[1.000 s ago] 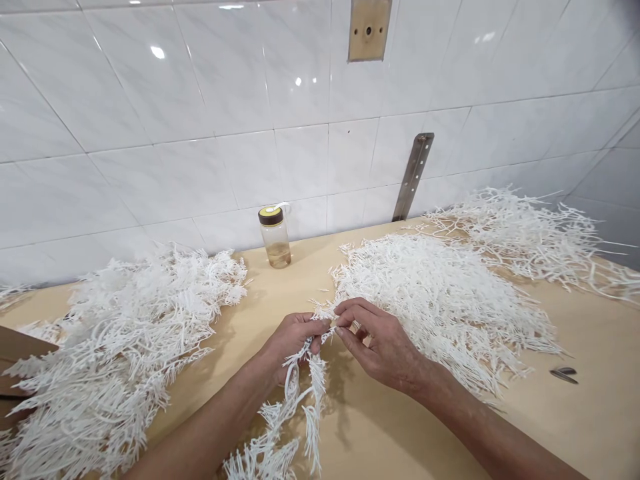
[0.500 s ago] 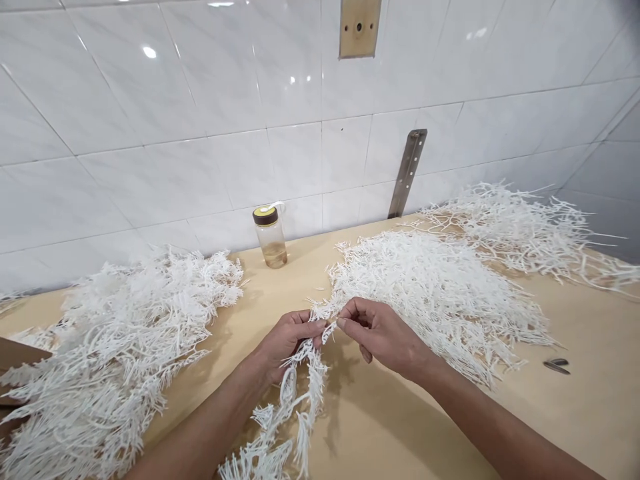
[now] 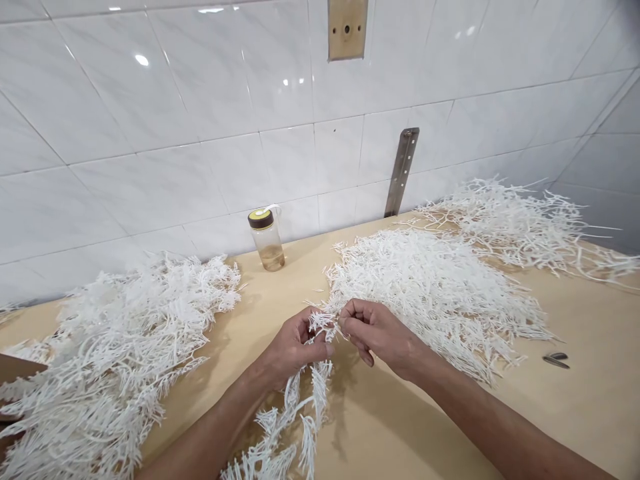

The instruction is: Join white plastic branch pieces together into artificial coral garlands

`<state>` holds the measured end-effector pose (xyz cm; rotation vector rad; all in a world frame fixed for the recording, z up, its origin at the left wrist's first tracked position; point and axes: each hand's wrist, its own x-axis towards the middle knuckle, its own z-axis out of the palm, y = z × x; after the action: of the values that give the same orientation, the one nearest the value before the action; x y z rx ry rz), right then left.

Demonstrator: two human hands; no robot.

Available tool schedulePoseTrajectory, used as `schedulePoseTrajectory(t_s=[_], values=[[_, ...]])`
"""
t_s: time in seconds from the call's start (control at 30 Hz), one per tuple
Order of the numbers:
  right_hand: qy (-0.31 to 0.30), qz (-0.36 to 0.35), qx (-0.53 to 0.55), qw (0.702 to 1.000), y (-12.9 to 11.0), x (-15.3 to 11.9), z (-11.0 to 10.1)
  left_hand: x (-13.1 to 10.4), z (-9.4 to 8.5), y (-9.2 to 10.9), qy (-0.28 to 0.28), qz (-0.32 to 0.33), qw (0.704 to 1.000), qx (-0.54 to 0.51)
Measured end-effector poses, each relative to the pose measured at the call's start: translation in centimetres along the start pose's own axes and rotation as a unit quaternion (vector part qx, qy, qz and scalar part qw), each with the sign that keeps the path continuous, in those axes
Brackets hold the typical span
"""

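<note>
A white branching strand (image 3: 295, 407), feathery like plastic foliage, hangs from my left hand (image 3: 299, 343) toward the table's front edge. My left thumb and fingers are closed around its upper part. Close beside it, my right hand (image 3: 373, 330) pinches at the strand's upper end with thumb and forefinger; the exact bit between those fingertips is too small to make out. Just behind my right hand spreads a heap of short white pieces (image 3: 430, 287). To the left lies a large pile of feathery white strands (image 3: 125, 333).
A clear bottle (image 3: 271, 247) with a dark-rimmed yellow lid and some liquid stands near the tiled wall. Thin bare white stems (image 3: 525, 220) lie at the back right. A small dark metal tool (image 3: 556, 360) rests on the tabletop (image 3: 590, 413). Brown cardboard (image 3: 20, 368) shows at far left.
My left thumb and fingers have shifted on the strand, whose upper tuft now shows above the thumb. My right hand stays pinched close by. The view has moved slightly.
</note>
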<state>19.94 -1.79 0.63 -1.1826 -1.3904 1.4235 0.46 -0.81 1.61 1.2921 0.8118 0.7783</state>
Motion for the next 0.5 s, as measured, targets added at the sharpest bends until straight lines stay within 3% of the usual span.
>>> schedulePoseTrajectory(t_s=[0.27,0.5], values=[[0.001,0.019,0.029,0.999,0.13,0.14,0.04,-0.01,0.45,0.03,0.047,0.032,0.985,0.163],[0.013,0.017,0.017,1.0,0.76,0.57,0.25,-0.25,0.0,-0.55,0.079,0.106,0.945,0.3]])
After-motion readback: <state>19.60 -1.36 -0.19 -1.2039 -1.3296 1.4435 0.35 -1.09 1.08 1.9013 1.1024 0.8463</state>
